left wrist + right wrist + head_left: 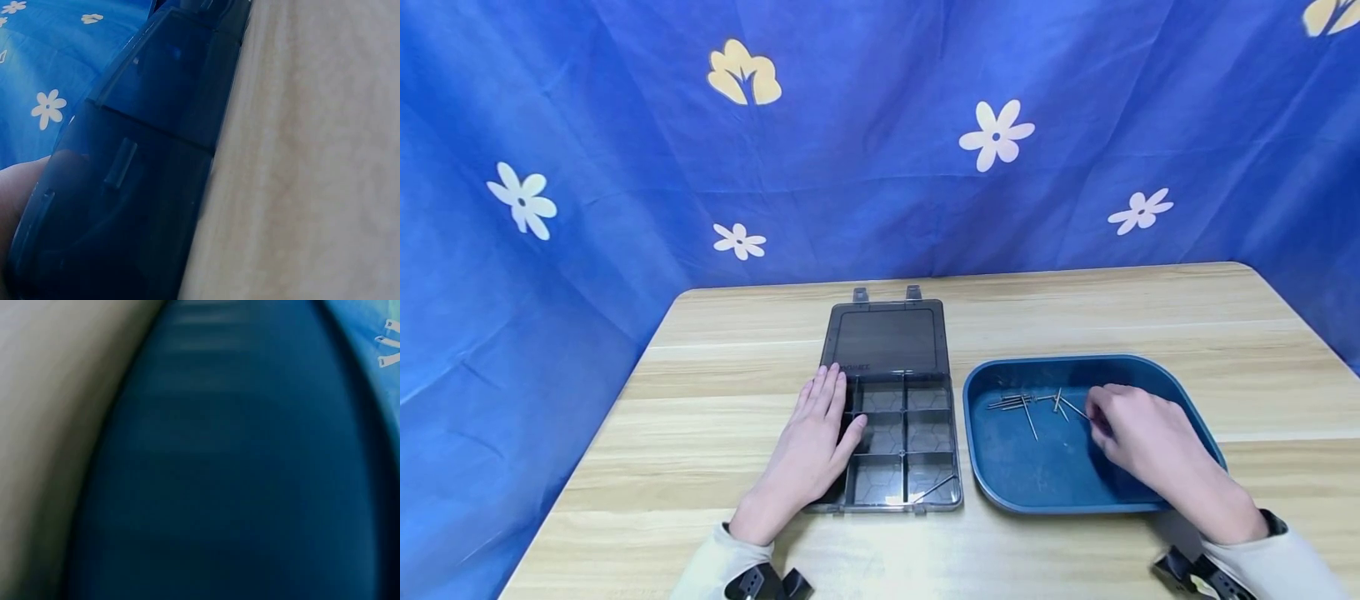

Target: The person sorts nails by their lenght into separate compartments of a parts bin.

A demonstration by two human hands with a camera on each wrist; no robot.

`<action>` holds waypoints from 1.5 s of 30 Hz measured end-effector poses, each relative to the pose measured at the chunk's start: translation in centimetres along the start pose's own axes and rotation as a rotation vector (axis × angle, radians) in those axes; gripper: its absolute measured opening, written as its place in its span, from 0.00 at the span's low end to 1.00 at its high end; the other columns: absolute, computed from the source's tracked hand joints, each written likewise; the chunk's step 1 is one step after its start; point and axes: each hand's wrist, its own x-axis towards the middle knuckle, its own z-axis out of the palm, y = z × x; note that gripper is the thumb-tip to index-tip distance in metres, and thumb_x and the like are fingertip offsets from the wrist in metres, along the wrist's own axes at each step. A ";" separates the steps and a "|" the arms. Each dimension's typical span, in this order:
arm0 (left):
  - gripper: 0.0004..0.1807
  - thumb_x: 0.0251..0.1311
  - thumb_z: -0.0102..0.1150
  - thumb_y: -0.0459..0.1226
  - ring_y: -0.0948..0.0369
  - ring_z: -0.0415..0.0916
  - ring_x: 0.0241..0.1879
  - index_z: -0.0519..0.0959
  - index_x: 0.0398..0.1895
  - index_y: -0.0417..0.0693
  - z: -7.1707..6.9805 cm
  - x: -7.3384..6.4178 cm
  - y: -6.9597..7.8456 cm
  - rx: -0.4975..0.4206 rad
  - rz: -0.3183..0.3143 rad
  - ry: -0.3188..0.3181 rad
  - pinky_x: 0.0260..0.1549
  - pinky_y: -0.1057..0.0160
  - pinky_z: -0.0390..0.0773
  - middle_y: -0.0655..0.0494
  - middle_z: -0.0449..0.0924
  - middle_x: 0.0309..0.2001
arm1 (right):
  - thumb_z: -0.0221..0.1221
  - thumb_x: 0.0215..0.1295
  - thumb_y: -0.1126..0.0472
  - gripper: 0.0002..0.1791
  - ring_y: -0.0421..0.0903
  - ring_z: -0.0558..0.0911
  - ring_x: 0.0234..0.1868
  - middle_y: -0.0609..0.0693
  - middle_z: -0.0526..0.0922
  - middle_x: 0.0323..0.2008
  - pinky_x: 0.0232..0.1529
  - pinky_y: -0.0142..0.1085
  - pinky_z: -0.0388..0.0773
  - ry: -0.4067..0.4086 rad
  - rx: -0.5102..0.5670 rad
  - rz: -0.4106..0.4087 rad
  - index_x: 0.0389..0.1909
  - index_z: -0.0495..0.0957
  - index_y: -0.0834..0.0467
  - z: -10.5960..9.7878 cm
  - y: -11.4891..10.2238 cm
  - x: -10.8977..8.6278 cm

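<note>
My left hand [811, 446] rests with straight fingers on the left side of a dark, see-through compartment box [880, 506]. The box's lid [891, 340] lies folded back behind it. One thin nail [935, 487] leans in the front right compartment. In a blue tray [1037, 497] to the right lies a loose group of thin metal nails [1018, 403]. Over the tray's right half, my right hand [1138, 433] has curled fingers that pinch the end of a nail [1073, 407]. Its fingertips are mostly hidden in the head view; the right wrist view shows mainly the tray's blue wall [231, 487].
Box and tray stand side by side on a light wooden table [715, 350], with a narrow gap between them. A blue cloth [865, 167] with flower shapes hangs behind the table and down its left side. The box's latches [913, 292] stick out at the back.
</note>
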 end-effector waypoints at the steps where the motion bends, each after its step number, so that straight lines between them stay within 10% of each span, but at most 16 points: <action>1: 0.36 0.72 0.41 0.50 0.45 0.45 0.74 0.56 0.70 0.29 0.0 0.0 0.0 0.000 0.000 0.001 0.73 0.49 0.46 0.35 0.50 0.73 | 0.69 0.48 0.65 0.11 0.43 0.69 0.22 0.43 0.72 0.22 0.17 0.36 0.64 -0.013 0.006 0.022 0.24 0.74 0.53 0.1 0.2 -0.1; 9: 0.36 0.72 0.42 0.49 0.44 0.47 0.74 0.58 0.70 0.28 0.1 -0.1 -0.1 0.007 0.013 0.015 0.73 0.48 0.48 0.35 0.52 0.73 | 0.68 0.53 0.62 0.11 0.48 0.75 0.26 0.53 0.81 0.30 0.20 0.45 0.75 -0.083 0.015 0.093 0.35 0.80 0.62 1.2 1.0 -0.1; 45: 0.36 0.71 0.44 0.49 0.43 0.48 0.73 0.58 0.69 0.27 0.2 -0.3 -0.1 0.022 0.016 0.028 0.72 0.47 0.49 0.34 0.52 0.72 | 0.63 0.57 0.59 0.10 0.45 0.70 0.21 0.47 0.71 0.21 0.20 0.39 0.67 -0.273 0.033 0.214 0.21 0.73 0.54 1.5 1.0 0.2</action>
